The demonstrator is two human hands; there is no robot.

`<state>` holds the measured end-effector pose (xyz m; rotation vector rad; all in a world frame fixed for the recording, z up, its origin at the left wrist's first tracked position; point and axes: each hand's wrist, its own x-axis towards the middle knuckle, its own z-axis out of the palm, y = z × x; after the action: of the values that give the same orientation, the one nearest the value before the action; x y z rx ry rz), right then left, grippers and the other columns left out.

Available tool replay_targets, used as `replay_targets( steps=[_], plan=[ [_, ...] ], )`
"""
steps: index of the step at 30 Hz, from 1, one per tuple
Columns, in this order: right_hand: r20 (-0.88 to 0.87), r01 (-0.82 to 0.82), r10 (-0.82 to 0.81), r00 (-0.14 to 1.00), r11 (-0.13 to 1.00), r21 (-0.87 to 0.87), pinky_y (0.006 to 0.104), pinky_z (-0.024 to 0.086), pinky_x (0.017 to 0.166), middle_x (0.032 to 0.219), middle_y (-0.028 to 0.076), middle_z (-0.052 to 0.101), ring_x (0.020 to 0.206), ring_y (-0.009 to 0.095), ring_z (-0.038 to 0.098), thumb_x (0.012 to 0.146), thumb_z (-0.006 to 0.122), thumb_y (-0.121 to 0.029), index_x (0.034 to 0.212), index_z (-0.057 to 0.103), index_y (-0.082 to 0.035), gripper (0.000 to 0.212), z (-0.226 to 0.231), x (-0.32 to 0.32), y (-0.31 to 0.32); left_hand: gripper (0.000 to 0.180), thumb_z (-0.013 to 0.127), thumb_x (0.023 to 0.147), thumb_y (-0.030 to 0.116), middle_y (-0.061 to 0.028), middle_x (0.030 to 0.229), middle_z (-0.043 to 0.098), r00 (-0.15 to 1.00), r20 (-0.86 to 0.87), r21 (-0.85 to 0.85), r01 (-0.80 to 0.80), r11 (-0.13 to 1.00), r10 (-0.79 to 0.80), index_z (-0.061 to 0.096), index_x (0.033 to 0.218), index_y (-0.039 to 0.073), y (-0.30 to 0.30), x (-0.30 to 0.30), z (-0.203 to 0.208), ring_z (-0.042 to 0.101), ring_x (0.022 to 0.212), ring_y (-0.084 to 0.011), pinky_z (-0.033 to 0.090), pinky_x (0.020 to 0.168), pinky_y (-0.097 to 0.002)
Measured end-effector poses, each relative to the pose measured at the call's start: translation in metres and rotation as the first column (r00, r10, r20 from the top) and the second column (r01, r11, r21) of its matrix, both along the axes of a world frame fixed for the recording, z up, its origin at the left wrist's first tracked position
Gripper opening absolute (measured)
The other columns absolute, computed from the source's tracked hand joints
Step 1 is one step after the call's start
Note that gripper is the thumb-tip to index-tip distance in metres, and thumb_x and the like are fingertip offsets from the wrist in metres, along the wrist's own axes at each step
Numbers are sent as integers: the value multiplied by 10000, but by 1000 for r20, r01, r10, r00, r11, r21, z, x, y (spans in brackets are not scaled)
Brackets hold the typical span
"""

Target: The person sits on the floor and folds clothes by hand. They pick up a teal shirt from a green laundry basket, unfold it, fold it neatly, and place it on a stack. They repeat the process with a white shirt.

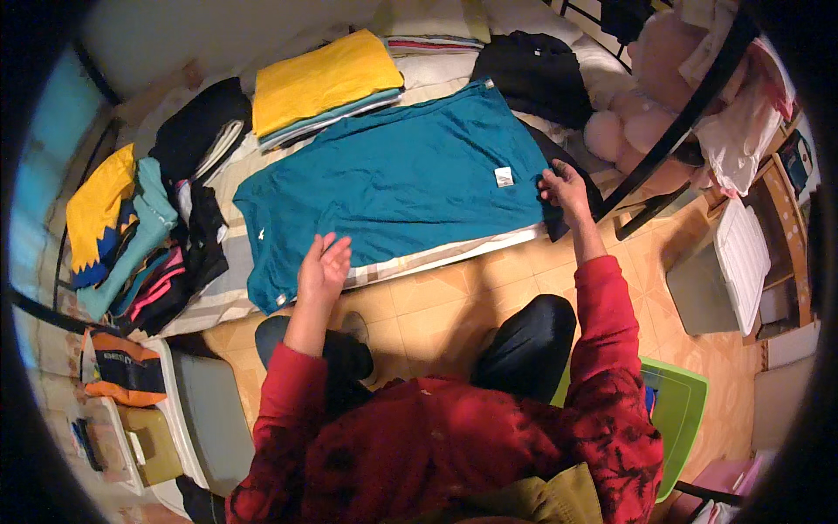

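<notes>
A teal garment lies spread nearly flat across the bed, with a small white label toward its right end. Over its near edge hovers my left hand, palm partly turned up and fingers apart, holding nothing. At the right end of the cloth is my right hand; its fingers are loosely bent and a little apart over the edge, and no gathered cloth shows in them. Just beyond the garment sits a folded stack with a yellow cloth on top.
Folded clothes pile up at the bed's left end. Black clothing and pink plush toys lie at the far right. A black bed pole slants beside my right arm. A green plastic lid and storage bins stand near me.
</notes>
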<state>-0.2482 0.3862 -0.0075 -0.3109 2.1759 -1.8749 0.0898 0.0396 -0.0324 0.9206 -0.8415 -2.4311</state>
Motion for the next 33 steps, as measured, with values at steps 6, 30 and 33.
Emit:
replay_targets(
  steps=[6,30,33],
  plan=[
    [-651,453,-143,745,825,338,409,498,779,974,174,644,880,339,613,769,744,-427,1152,626,-34,562,-19,4,12,368,686,857,215,-118,1052,643,930,224,-971,237,-9,290,575,1167,51,17,18,13,602,867,-238,489,763,-359],
    [-926,752,86,368,559,350,453,395,618,778,93,619,758,300,607,867,645,-389,823,557,-87,317,-30,0,-19,378,632,902,360,-189,786,629,880,459,-882,435,178,123,568,946,-10,-38,-37,-7,599,745,-289,466,681,-391],
    [-916,733,118,382,565,379,440,400,583,719,97,641,656,307,614,872,641,-394,799,544,-95,322,-31,-7,-20,323,574,942,318,-231,790,628,906,383,-924,379,59,182,547,931,-4,-27,-31,-16,613,762,-382,464,676,-426]
  ],
)
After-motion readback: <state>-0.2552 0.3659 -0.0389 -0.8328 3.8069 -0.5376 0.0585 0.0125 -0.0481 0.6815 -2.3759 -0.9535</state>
